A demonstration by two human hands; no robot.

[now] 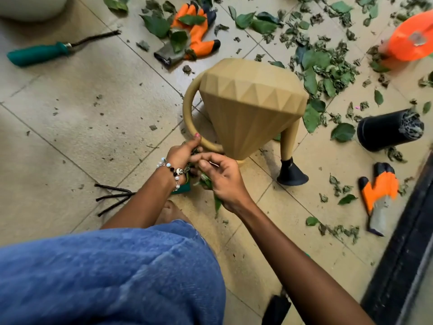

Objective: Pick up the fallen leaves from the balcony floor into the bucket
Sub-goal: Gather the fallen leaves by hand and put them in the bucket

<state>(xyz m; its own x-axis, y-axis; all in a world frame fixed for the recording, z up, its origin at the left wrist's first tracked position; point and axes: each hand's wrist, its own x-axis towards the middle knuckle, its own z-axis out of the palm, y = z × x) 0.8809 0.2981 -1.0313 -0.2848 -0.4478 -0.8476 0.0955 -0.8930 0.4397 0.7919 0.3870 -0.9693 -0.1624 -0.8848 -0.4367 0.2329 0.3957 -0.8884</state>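
While no writing shows, left hand (182, 152) and right hand (222, 178) pinch green leaves (206, 178) beside the watering can (250, 106).

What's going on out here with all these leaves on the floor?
A person is crouched on the tiled floor, gathering leaves by hand. Both the left hand and the right hand hold a small bunch of green leaves close together, just in front of a tan watering can. Many more leaves lie scattered beyond it, among orange gloves and a black pot on its side. No bucket is clearly in view.
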